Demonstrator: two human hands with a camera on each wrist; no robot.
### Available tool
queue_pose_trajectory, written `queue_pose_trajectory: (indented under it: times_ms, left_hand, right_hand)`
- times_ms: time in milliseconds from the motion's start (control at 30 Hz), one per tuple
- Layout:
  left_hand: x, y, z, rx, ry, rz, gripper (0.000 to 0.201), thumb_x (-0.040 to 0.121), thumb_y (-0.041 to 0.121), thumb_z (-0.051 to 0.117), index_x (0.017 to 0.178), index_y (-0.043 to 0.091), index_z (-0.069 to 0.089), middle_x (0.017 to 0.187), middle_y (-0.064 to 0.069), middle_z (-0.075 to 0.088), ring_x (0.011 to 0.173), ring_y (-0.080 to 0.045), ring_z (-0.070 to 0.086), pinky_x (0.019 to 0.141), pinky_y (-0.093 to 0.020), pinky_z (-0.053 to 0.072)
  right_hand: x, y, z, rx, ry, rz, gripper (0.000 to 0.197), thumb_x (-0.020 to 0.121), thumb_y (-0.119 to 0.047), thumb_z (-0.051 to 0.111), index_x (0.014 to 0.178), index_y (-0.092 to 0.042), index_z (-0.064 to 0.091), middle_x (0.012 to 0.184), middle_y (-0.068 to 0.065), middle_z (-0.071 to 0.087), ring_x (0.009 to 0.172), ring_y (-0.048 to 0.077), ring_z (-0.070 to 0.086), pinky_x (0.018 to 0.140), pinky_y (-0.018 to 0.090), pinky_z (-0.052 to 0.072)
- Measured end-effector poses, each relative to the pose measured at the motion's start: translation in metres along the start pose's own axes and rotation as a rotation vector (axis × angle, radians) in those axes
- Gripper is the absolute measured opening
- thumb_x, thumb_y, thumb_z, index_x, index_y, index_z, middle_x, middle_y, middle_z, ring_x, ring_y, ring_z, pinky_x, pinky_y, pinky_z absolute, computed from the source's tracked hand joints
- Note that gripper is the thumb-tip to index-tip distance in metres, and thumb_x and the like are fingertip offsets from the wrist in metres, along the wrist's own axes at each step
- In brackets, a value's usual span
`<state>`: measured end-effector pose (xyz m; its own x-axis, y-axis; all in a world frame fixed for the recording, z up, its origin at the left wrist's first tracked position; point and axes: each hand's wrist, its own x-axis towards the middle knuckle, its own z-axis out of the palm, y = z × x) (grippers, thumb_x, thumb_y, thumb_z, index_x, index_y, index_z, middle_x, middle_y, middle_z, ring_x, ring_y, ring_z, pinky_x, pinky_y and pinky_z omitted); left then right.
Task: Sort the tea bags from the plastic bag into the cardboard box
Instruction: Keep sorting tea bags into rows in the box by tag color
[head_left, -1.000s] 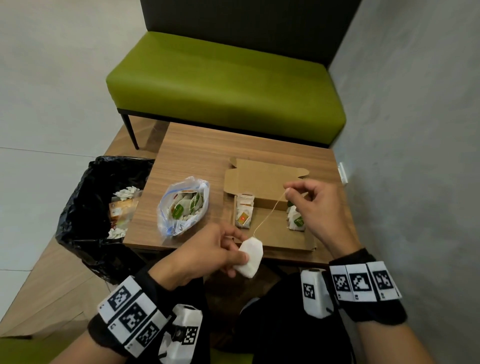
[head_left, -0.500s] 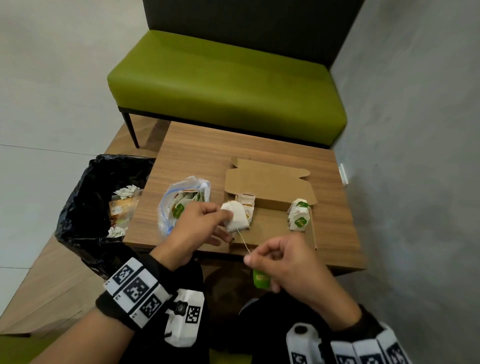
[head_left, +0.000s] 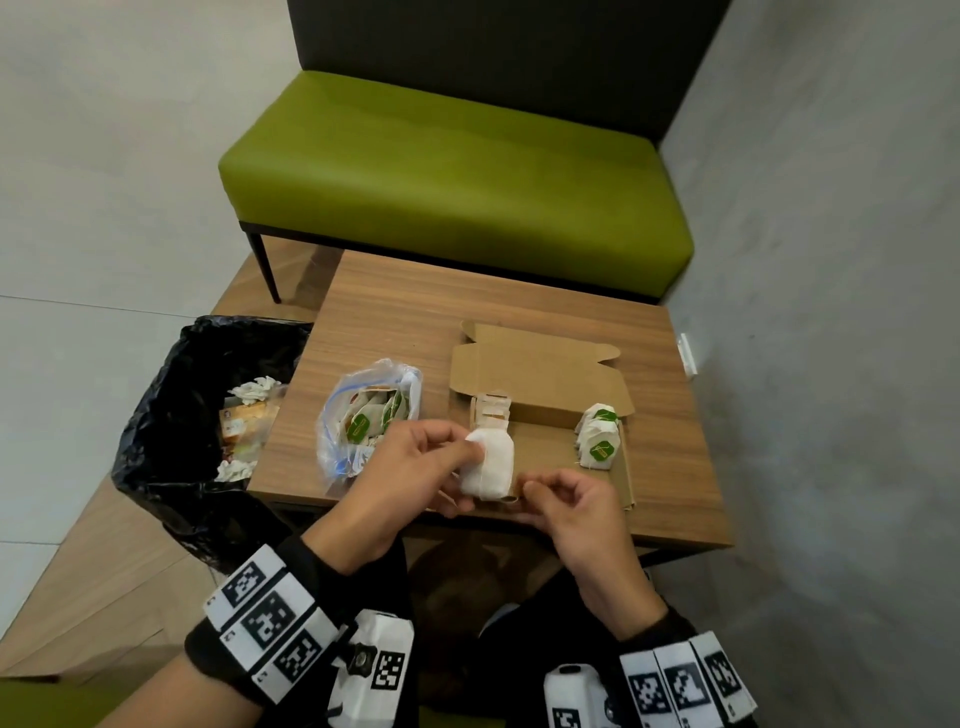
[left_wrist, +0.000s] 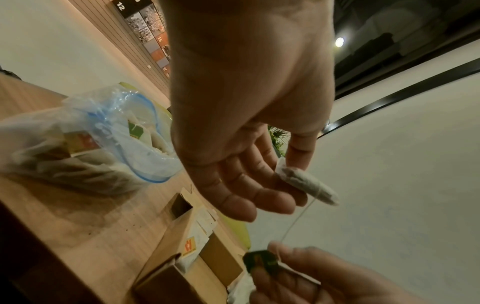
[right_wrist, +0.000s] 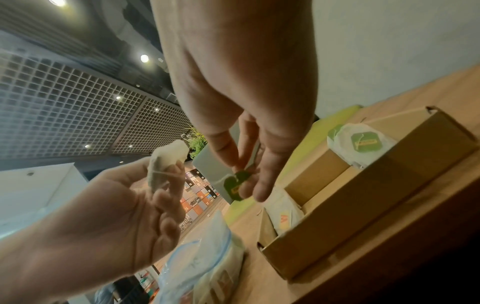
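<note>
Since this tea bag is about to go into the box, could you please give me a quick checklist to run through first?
1. Tea bag held firmly: ok, left hand pinches it.
2. Green tag under control: ok, right hand pinches it.
3. String free of snags: ok, it runs clear between the hands.
4. Matching pile: ok, green-tagged bags sit at the right end of the cardboard box.
5. Room beside that pile: ok.
6. Plastic bag emptied: not ok, bags remain inside.

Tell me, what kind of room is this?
Probably a lounge or waiting corner in a public building: a green bench behind a low wooden table, a black-lined bin beside it, and a grid ceiling.
</note>
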<state>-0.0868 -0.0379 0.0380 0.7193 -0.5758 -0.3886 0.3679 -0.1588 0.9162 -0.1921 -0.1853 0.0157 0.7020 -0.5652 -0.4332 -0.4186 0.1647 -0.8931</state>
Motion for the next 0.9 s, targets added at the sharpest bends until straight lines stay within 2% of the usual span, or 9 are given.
queue_pose_trajectory:
  times_ms: [133, 267, 367, 433, 500, 567, 667, 800, 900]
  left_hand:
    - [-0.005, -0.002, 0.009, 0.044, -0.070, -0.021, 0.013, 0.091, 0.014, 0.067, 0.079, 0.010, 0.070, 0.073, -0.010, 0.072, 0.060, -0.029, 0.064, 0.055, -0.032, 0.049]
    - [-0.005, -0.008, 0.014, 0.140, -0.063, 0.013, 0.008, 0.090, 0.014, 0.069, 0.087, 0.007, 0.071, 0.080, -0.020, 0.072, 0.063, -0.028, 0.064, 0.057, -0.033, 0.050]
    - [-0.005, -0.014, 0.014, 0.199, -0.022, 0.025, 0.007, 0.090, 0.016, 0.070, 0.085, 0.011, 0.071, 0.079, -0.016, 0.070, 0.058, -0.023, 0.066, 0.057, -0.033, 0.053]
    - [-0.004, -0.016, 0.014, 0.201, -0.003, 0.023, 0.009, 0.091, 0.017, 0.068, 0.084, 0.011, 0.070, 0.070, -0.006, 0.067, 0.056, -0.022, 0.066, 0.057, -0.032, 0.054]
    - [-0.003, -0.016, 0.016, 0.187, 0.003, 0.018, 0.011, 0.091, 0.016, 0.068, 0.083, 0.008, 0.069, 0.066, -0.002, 0.064, 0.054, -0.022, 0.064, 0.058, -0.033, 0.054]
    - [-0.002, -0.017, 0.018, 0.168, -0.008, 0.011, 0.013, 0.092, 0.014, 0.067, 0.085, 0.003, 0.068, 0.067, -0.007, 0.065, 0.055, -0.023, 0.063, 0.056, -0.033, 0.053]
    - [-0.002, -0.016, 0.021, 0.090, -0.022, -0.030, 0.020, 0.093, 0.010, 0.064, 0.089, -0.009, 0.064, 0.070, -0.017, 0.066, 0.049, -0.020, 0.059, 0.047, -0.025, 0.051]
    - [-0.002, -0.014, 0.019, -0.067, -0.070, -0.088, 0.021, 0.095, 0.012, 0.062, 0.092, -0.009, 0.065, 0.070, -0.013, 0.067, 0.045, -0.014, 0.057, 0.046, -0.024, 0.052]
    - [0.000, -0.014, 0.015, -0.157, -0.085, -0.111, 0.021, 0.097, 0.012, 0.057, 0.093, -0.006, 0.067, 0.074, -0.016, 0.068, 0.047, -0.016, 0.057, 0.048, -0.027, 0.053]
  right_hand:
    - [0.009, -0.008, -0.001, 0.002, 0.076, -0.095, 0.020, 0.079, 0.005, 0.076, 0.090, -0.012, 0.072, 0.090, 0.011, 0.076, 0.086, 0.024, 0.074, 0.079, 0.035, 0.060]
    - [0.013, -0.020, 0.001, 0.043, 0.089, -0.188, 0.038, 0.077, 0.013, 0.073, 0.104, -0.012, 0.068, 0.097, 0.005, 0.072, 0.075, 0.002, 0.071, 0.066, 0.016, 0.055]
    - [0.015, -0.025, -0.001, 0.083, 0.082, -0.232, 0.047, 0.078, 0.015, 0.072, 0.115, -0.013, 0.064, 0.095, 0.003, 0.072, 0.074, -0.001, 0.071, 0.066, 0.014, 0.055]
    - [0.015, -0.026, -0.002, 0.084, 0.067, -0.259, 0.037, 0.077, 0.013, 0.074, 0.104, -0.012, 0.070, 0.088, 0.003, 0.074, 0.076, 0.004, 0.072, 0.068, 0.016, 0.055]
    - [0.014, -0.025, -0.002, 0.094, 0.035, -0.292, 0.028, 0.077, 0.011, 0.075, 0.092, -0.013, 0.074, 0.085, 0.005, 0.077, 0.080, 0.013, 0.074, 0.071, 0.021, 0.057]
    - [0.013, -0.023, -0.001, 0.102, -0.009, -0.342, 0.025, 0.077, 0.010, 0.075, 0.084, -0.014, 0.075, 0.084, 0.006, 0.078, 0.080, 0.017, 0.075, 0.071, 0.023, 0.057]
    - [0.008, -0.019, 0.000, 0.076, -0.087, -0.419, 0.027, 0.076, 0.013, 0.074, 0.078, -0.013, 0.076, 0.087, 0.006, 0.077, 0.084, 0.015, 0.074, 0.072, 0.021, 0.055]
    - [0.004, -0.014, -0.005, -0.001, -0.199, -0.429, 0.031, 0.076, 0.015, 0.073, 0.076, -0.016, 0.079, 0.097, 0.006, 0.076, 0.097, 0.019, 0.072, 0.079, 0.025, 0.057]
    - [0.004, -0.013, -0.008, -0.031, -0.210, -0.412, 0.033, 0.078, 0.014, 0.072, 0.075, -0.018, 0.080, 0.096, 0.002, 0.077, 0.095, 0.016, 0.072, 0.079, 0.023, 0.056]
